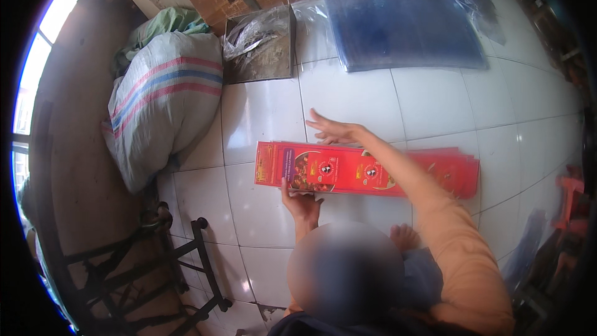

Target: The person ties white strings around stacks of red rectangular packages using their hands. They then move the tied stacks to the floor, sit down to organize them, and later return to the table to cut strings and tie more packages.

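White floor tiles point(261, 118) carry a stack of long red printed cartons point(348, 171) at the centre of the view. At its 6 o'clock edge the left hand point(301, 202) pinches the near rim, fingers half curled. At 12 o'clock the right hand point(333, 129) lies flat and spread wide on the far edge, gripping nothing. Squaring the stack looks to be the step; both edges want even pressure. A striped sack point(161, 99) slumps at 9 o'clock.
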Motion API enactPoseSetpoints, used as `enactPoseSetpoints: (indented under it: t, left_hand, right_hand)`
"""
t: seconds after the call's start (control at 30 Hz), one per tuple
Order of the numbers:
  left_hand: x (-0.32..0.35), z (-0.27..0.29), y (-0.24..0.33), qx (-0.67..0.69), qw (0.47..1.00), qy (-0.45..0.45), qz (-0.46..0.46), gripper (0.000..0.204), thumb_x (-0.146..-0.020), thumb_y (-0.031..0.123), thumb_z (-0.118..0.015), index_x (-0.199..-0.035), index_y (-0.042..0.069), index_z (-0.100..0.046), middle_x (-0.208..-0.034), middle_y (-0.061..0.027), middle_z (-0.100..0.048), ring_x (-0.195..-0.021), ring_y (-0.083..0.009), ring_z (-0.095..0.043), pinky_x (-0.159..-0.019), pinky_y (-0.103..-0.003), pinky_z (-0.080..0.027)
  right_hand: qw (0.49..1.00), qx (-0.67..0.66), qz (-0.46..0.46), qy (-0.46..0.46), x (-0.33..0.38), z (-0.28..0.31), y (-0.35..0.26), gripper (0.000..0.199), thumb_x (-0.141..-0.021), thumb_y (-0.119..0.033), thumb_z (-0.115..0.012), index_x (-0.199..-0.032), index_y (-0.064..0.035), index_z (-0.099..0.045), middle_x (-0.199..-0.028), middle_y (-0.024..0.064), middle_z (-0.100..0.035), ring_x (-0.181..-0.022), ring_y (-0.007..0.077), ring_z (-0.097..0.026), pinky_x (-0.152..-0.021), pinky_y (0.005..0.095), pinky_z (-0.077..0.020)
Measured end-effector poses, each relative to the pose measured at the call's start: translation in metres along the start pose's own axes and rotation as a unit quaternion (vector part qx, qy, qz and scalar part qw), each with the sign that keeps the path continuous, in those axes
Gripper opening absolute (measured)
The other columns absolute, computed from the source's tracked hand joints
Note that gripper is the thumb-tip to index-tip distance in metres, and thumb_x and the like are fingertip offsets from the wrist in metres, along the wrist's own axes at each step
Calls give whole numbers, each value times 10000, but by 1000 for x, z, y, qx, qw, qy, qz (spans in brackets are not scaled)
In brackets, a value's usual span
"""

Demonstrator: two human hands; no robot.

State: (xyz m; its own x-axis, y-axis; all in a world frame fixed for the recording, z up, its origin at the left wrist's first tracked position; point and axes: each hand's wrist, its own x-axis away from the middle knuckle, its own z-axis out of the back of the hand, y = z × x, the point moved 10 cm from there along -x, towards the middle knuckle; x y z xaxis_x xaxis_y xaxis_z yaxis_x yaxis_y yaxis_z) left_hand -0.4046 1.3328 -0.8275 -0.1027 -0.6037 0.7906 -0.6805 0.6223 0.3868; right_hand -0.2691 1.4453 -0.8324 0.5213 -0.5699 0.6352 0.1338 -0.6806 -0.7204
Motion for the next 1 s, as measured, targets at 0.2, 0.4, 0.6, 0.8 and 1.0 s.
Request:
enactPoseSetpoints:
  t: [0.2, 0.4, 0.6, 0.8, 1.0]
  left_hand:
    - [5, 20, 184, -415, 797, 124, -420, 619, -903, 395, -438, -1346, -12, -292, -1409, -211, -240, -1319, -280, -225, -1073, -341, -146]
    - [-50, -18, 184, -495, 834, -146, -196, 613, -919, 450, -366, -1330, -4, -339, -1299, -177, -435, -1242, -240, -373, -1050, -326, -231]
    - [-70, -5, 134, -441, 869, -220, -31, 626, -924, 430, -344, -1391, 39, -201, -1350, -135, -358, -1242, -213, -352, -1014, -335, -296]
    - [-42, -25, 111, -313, 888, -330, -65, 572, -915, 365, -352, -1369, 31, -260, -1279, -115, -457, -1127, -201, -485, -955, -331, -381]
    - [-52, -21, 120, -376, 888, -259, -56, 708, -909, 540, -238, -1396, 31, -175, -1364, -119, -349, -1233, -210, -369, -1014, -349, -299]
  right_hand:
    - [930, -78, 250, 258, 213, 154, 24, 843, -822, -689, -37, -1389, -102, -246, -1427, 150, -240, -1299, 300, -276, -1094, 426, -34]
    - [748, -129, 51, 649, 431, 218, 245, 870, -797, -742, -141, -1374, -109, -295, -1411, 148, -294, -1319, 244, -247, -1042, 526, -35]
    - [823, -328, 73, 459, 365, 163, 283, 881, -803, -724, -255, -1340, -28, -325, -1361, 106, -382, -1244, 232, -365, -1026, 395, -268]
    - [862, -285, 108, 406, 344, 134, 238, 706, -857, -612, -352, -1252, -35, -450, -1224, 64, -518, -1140, 177, -462, -994, 343, -323]
    - [881, -213, -28, 423, 354, 148, 269, 732, -836, -634, -375, -1246, -32, -456, -1202, 57, -531, -1130, 160, -466, -985, 322, -330]
